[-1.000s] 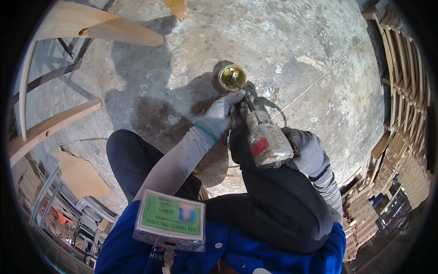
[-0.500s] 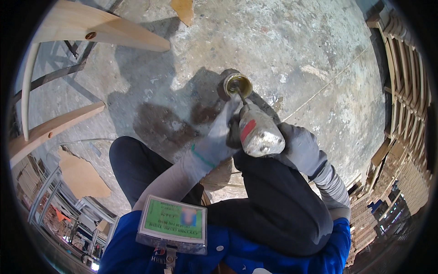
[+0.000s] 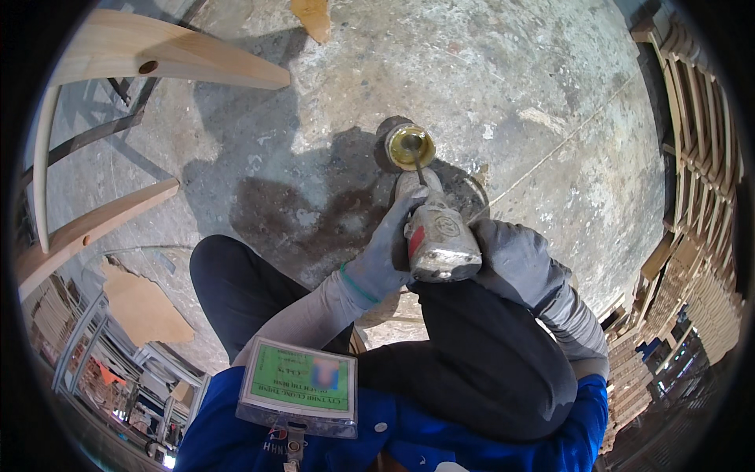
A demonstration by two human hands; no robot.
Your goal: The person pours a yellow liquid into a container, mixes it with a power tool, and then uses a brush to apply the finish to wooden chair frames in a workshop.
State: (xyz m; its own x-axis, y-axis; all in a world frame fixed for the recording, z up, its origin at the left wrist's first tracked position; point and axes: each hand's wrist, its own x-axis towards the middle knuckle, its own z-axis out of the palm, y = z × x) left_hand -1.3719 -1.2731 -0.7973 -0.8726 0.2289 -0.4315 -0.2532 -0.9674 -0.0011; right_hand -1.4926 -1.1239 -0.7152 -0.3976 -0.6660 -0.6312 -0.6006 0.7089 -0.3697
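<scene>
Well, rod (image 3: 421,175) in yellowish cup (image 3: 427,146)

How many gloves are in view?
2: one on the left hand, at the tool's left; one on the right hand, at its right. No others show.

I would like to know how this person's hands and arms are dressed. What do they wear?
The left hand has a grey glove with a thin teal band at the wrist. The right hand is gloved in grey too. Both forearms have pale grey sleeves, the right one wrinkled, below a blue shirt.
</scene>
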